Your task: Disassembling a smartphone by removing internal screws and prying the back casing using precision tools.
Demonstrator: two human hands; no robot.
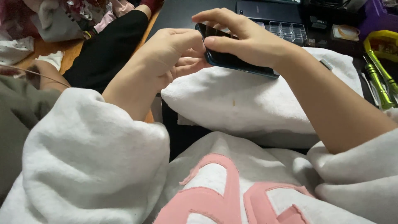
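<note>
A dark blue smartphone (232, 62) is held tilted just above a folded white towel (248, 103). My right hand (244, 37) grips it from above, thumb on the near edge and fingers over the far edge. My left hand (174, 54) is curled against the phone's left end, fingertips touching its corner. Whether the left hand holds a small tool is hidden.
Green-handled screwdrivers (379, 81) lie at the right by a yellow case (383, 43). A clear compartment box (288, 31) sits behind the towel on the black mat (186, 12). Another person's black sleeve (107, 49) and crumpled cloths (54, 20) lie at the left.
</note>
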